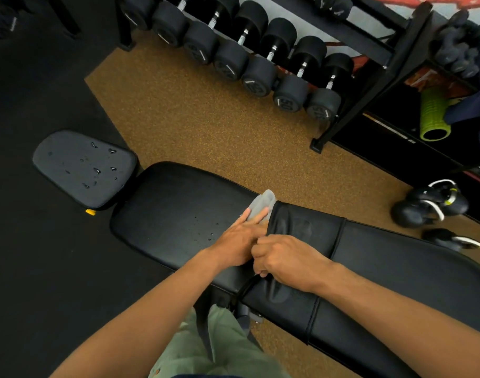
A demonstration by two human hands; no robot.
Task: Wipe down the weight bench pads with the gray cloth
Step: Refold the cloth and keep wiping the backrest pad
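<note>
Two hands meet mid-way along the back pad [173,208]. The left hand [237,241], fingers straight, presses the gray cloth [262,204] near the pad's far edge, and the right hand [285,261] clenches the rim of a black sleeve [307,230] wrapped round the pad. If that rim slips free, it may trap the cloth. Droplets [206,227] beside the left hand, and more on the seat pad [83,167] beyond the back pad's end, could be missed.
</note>
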